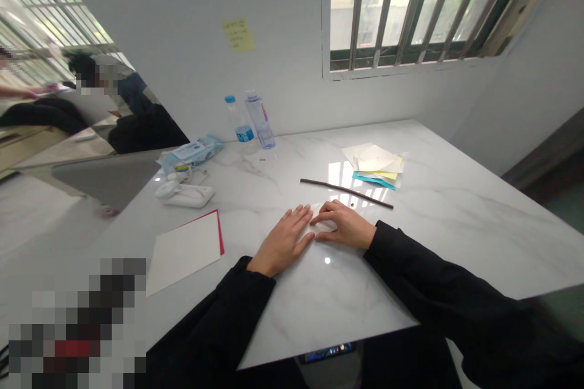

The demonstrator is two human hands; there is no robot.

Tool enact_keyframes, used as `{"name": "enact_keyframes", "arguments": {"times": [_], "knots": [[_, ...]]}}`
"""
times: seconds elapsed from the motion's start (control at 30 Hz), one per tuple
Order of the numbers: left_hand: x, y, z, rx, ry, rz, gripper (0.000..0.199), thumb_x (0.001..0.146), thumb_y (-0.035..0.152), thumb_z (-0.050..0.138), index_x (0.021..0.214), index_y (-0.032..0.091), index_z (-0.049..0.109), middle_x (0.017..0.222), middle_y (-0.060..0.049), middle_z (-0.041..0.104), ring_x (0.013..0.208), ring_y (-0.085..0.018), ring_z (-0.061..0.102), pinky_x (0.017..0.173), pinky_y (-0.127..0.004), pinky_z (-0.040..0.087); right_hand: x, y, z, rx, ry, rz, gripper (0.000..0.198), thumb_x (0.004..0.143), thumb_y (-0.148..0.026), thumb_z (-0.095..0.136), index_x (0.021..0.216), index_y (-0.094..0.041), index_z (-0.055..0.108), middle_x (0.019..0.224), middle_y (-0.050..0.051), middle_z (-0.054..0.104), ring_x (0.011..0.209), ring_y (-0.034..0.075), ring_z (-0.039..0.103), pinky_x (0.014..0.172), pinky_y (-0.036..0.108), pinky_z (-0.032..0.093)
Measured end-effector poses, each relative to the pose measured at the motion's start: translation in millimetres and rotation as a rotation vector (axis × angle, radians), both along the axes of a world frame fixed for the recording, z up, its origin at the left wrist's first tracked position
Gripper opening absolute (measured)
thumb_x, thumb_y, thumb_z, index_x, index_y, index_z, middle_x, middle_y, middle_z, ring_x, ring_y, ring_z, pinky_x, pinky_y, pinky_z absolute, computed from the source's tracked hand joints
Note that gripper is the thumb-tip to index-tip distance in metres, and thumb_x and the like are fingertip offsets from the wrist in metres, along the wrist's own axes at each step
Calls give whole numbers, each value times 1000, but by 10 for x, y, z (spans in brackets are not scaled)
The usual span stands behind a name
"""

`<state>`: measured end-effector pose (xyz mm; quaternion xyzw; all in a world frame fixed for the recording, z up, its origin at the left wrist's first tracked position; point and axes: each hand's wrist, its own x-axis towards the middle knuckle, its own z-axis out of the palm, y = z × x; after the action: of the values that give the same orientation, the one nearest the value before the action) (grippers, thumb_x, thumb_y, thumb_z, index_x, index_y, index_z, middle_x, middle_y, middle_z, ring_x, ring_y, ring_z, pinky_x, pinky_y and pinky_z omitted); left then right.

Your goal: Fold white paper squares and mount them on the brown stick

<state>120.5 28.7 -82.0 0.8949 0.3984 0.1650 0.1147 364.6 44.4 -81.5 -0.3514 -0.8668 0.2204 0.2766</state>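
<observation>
My left hand (287, 238) lies flat on the marble-patterned table, its fingers stretched and pointing right. Facing it, my right hand (342, 223) has its thumb and index finger curved around a small piece of white paper (326, 227). The paper is pale against the table, and its outline is partly hidden by both hands. Just beyond the hands lies a thin dark brown stick (347, 189), slanting down to the right. A tiny dark bit (352, 205) sits between the stick and my right hand.
A stack of coloured paper sheets (376, 164) lies at the back right. White paper over a red sheet (189, 249) is at left. Behind stand two plastic bottles (261, 124), a wipes pack (196, 151) and a white device (187, 194). Another person (137, 103) sits far left.
</observation>
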Motion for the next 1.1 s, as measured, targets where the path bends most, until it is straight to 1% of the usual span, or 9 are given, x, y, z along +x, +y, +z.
{"name": "enact_keyframes", "arguments": {"times": [0.1, 0.17, 0.33, 0.43, 0.53, 0.63, 0.8, 0.9, 1.1], "knots": [[-12, -8, -14, -24, 28, -4, 59, 110, 43, 48, 162, 16, 44, 171, -16, 43, 162, -27, 35, 133, -54, 31, 80, 48, -9, -24, 14, 8, 23, 96, -29, 80, 118, -26, 81, 110, 8, 72, 102, 23, 66, 99, 41, 52], [-14, -16, -16, -20, 17, 16, 61, 109, 44, 50, 162, 15, 43, 173, -17, 40, 163, -27, 34, 133, -53, 32, 138, 82, -18, -38, 16, -13, 26, 94, -23, 80, 120, -26, 80, 112, 8, 72, 104, 23, 66, 100, 42, 53], [-10, -25, -33, 27, -36, 106, 57, 104, 46, 60, 153, 17, 54, 166, -16, 51, 158, -31, 43, 130, -55, 35, 189, 112, -35, -38, 19, -46, 32, 88, -16, 83, 118, -27, 81, 113, 7, 73, 104, 23, 67, 100, 44, 53], [-11, -20, -49, 25, -70, 115, 57, 104, 45, 62, 152, 17, 54, 163, -16, 54, 155, -30, 47, 129, -55, 38, 162, 93, -38, -28, 25, -12, 29, 91, -18, 81, 119, -28, 82, 114, 8, 73, 105, 23, 65, 100, 43, 54], [-9, -19, -50, 12, -67, 103, 55, 105, 45, 60, 152, 18, 54, 165, -16, 52, 156, -31, 46, 129, -55, 38, 134, 74, -33, -15, 26, 28, 22, 95, -23, 79, 117, -28, 83, 116, 8, 75, 106, 24, 64, 101, 44, 53], [-1, -29, -33, 18, -81, 114, 53, 104, 45, 61, 151, 20, 55, 166, -15, 50, 155, -30, 46, 128, -54, 40, 123, 64, -20, -6, 29, 50, 22, 95, -20, 78, 115, -28, 83, 116, 6, 76, 106, 23, 64, 103, 43, 52], [0, -55, -6, 83, -137, 156, 52, 98, 44, 71, 142, 19, 57, 151, -15, 62, 144, -32, 55, 124, -55, 45, 121, 56, -5, 1, 15, 48, 20, 96, -19, 76, 113, -27, 84, 117, 5, 78, 107, 23, 64, 102, 42, 52], [-12, -63, 2, 85, -177, 159, 51, 97, 44, 73, 139, 20, 58, 144, -15, 66, 139, -32, 58, 121, -55, 48, 117, 54, -6, 2, 3, 62, 21, 98, -19, 75, 114, -28, 83, 120, 5, 79, 110, 24, 64, 103, 42, 52], [-67, -57, 16, 45, -143, 90, 46, 92, 50, 81, 128, 24, 69, 153, -12, 61, 143, -34, 55, 120, -58, 48, 120, 41, 20, 14, 0, 81, 18, 100, -29, 75, 116, -30, 84, 118, 6, 77, 106, 24, 64, 103, 44, 51]]}}
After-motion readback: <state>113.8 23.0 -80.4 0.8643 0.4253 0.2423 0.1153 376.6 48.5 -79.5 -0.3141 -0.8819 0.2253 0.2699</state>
